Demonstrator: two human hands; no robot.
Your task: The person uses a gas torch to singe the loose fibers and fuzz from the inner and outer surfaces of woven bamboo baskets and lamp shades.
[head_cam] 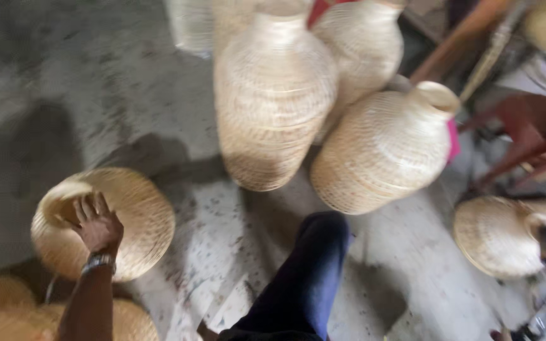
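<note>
My left hand (98, 222), with a watch on the wrist, grips the rim of a round woven basket (137, 221) at the lower left; the fingers hook into its mouth. The basket lies tilted on the concrete floor (83, 82). My right hand does not show. My leg in dark blue trousers (308, 278) reaches forward at the bottom centre, close to the other baskets.
A tall vase-shaped woven basket (273, 95) stands ahead, a second (364, 50) behind it and a third (380, 148) leaning at its right. Another basket (497, 237) lies at the right near red wooden furniture (532, 132). More woven baskets (7, 316) fill the bottom left corner.
</note>
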